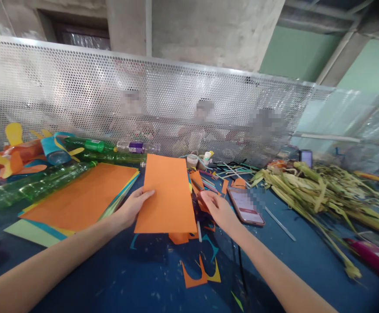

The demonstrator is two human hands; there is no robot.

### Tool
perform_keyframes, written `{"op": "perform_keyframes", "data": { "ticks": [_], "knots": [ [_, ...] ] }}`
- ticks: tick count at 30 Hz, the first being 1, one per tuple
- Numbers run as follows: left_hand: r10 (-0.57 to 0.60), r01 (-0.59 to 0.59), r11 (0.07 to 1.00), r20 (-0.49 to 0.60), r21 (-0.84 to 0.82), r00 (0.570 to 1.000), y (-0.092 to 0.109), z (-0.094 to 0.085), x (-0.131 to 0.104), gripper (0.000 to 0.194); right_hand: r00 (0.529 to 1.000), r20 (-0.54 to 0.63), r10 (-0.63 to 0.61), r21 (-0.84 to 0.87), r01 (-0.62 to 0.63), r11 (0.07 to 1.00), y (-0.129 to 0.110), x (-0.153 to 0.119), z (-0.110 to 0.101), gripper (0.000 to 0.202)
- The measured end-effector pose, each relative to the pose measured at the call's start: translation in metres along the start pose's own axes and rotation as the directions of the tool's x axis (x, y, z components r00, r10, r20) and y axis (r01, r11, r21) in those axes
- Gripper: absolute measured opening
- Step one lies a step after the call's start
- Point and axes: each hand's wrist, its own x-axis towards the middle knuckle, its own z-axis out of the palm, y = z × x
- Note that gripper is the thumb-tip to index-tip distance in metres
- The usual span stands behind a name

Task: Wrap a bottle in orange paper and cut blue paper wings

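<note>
My left hand [134,203] grips the left edge of an orange sheet of paper [166,195], thumb on the front, and holds it raised above the blue table. Just beyond the sheet's right edge, my right hand [217,208] is closed with thumb and fingers pinched around a slim, dark, pen-like tool [196,185]. Its tip points up and left; its exact kind is too small to tell. Orange paper scraps [179,237] lie beneath the sheet. Nearer me are a curved orange offcut [194,278] and a blue offcut [212,248].
Left of me lies a stack of coloured paper [78,200] beside green plastic bottles [55,180]. A phone [246,206] rests right of my right hand. Dried husks [320,195] cover the table's right side. A perforated metal panel [176,108] stands behind, with blurred people showing in it.
</note>
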Motion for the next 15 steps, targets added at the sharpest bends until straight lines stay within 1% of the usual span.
{"op": "perform_keyframes", "data": {
  "ticks": [1,2,3,5,6,7,8,10,11,12,13,15],
  "knots": [
    [-0.011,0.010,1.000,0.052,0.022,0.999,-0.001,0.002,-0.002,0.037,0.999,0.048,0.015,0.168,-0.023,0.985,-0.004,-0.003,0.003,0.040],
    [-0.027,0.021,0.998,0.113,0.053,0.993,-0.001,0.003,-0.005,0.039,0.993,0.114,0.020,0.306,-0.054,0.951,-0.007,-0.006,0.007,0.040],
    [-0.049,0.033,0.995,0.179,0.095,0.983,-0.002,0.004,-0.007,0.040,0.984,0.177,0.020,0.395,-0.090,0.914,-0.009,-0.008,0.010,0.040],
    [-0.073,0.011,0.979,0.301,0.205,0.951,-0.004,0.005,-0.010,0.039,0.958,0.283,0.039,0.486,-0.179,0.855,-0.010,-0.011,0.014,0.041],
    [-0.069,-0.024,0.965,0.340,0.263,0.938,-0.005,0.005,-0.010,0.038,0.945,0.321,0.060,0.504,-0.224,0.834,-0.008,-0.012,0.015,0.040],
    [-0.054,-0.066,0.945,0.354,0.319,0.934,-0.006,0.005,-0.009,0.036,0.930,0.358,0.082,0.509,-0.268,0.818,-0.007,-0.013,0.016,0.038],
    [-0.033,-0.107,0.919,0.344,0.380,0.939,-0.007,0.003,-0.007,0.035,0.914,0.394,0.099,0.504,-0.304,0.809,-0.005,-0.014,0.015,0.035],
    [0.039,-0.181,0.827,0.267,0.533,0.963,-0.009,-0.003,0.003,0.035,0.874,0.473,0.107,0.460,-0.349,0.816,-0.003,-0.015,0.014,0.029],
    [0.083,-0.209,0.760,0.228,0.615,0.970,-0.009,-0.008,0.010,0.037,0.855,0.507,0.112,0.423,-0.360,0.831,-0.003,-0.015,0.012,0.026],
    [0.165,-0.263,0.661,0.205,0.703,0.965,-0.008,-0.013,0.018,0.039,0.840,0.529,0.121,0.380,-0.362,0.852,-0.003,-0.016,0.012,0.024],
    [0.217,-0.280,0.613,0.183,0.739,0.959,-0.006,-0.019,0.028,0.040,0.836,0.533,0.128,0.337,-0.349,0.874,-0.004,-0.016,0.011,0.022],
    [0.297,-0.307,0.533,0.166,0.788,0.940,0.003,-0.029,0.048,0.039,0.853,0.510,0.110,0.276,-0.284,0.918,-0.008,-0.016,0.010,0.020]
  ]
}}
